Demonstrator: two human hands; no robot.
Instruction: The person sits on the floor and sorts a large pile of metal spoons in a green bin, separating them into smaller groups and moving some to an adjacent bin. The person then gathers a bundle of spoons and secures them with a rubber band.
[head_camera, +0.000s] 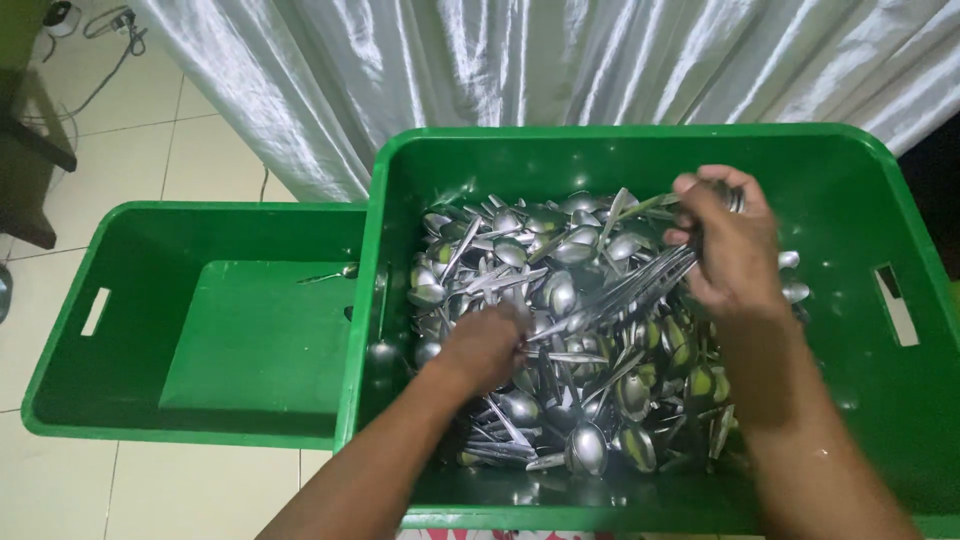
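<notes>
White curtain (560, 60), tiled floor (150, 150), floor cables (110, 40)

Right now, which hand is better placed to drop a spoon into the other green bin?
Probably the left hand: it is down in the spoon pile beside the near-empty bin. The right hand, gripping a bundle of cutlery, is farther away.

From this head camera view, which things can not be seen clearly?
- Left hand: fingers buried among the spoons; whether it grips one is hidden.
- Right hand: holds a bundle of cutlery, blurred by motion; their count and kind are unclear.
- Right crate: its bottom is covered by spoons, its near rim cut off by the frame edge.
- Left crate: one small utensil, too small to identify.
</notes>
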